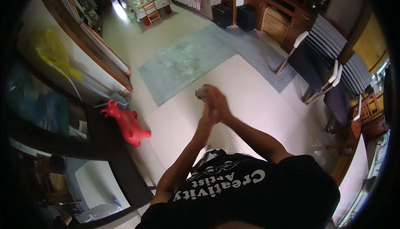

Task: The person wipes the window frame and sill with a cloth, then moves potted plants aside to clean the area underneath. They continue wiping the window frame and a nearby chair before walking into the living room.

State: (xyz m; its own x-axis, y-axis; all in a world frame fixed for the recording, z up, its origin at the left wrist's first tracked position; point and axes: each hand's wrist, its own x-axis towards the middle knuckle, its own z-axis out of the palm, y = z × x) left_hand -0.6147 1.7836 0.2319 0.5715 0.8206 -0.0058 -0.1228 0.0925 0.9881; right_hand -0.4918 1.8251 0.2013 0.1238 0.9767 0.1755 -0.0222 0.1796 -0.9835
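Observation:
Both my hands are brought together in front of my body, over the pale tiled floor (250, 104). My right hand (218, 100) is curled around a small crumpled greyish object (202, 93), perhaps cloth, which sticks out at the fingertips. My left hand (208, 118) presses against the right palm from the left side; its fingers are partly hidden and blurred, and whether it also grips the object cannot be told. To the left of my hands, a red inflatable animal toy with horns (129, 125) stands on the floor.
A grey-green mat (187, 63) lies ahead. Chairs with dark seats (309, 61) line the right side, near wooden cabinets (301, 30). At the left are a dark-framed mirror (100, 179) and a yellow balloon (51, 52). Further off stand a covered table (140, 5) and a small wooden chair (151, 11).

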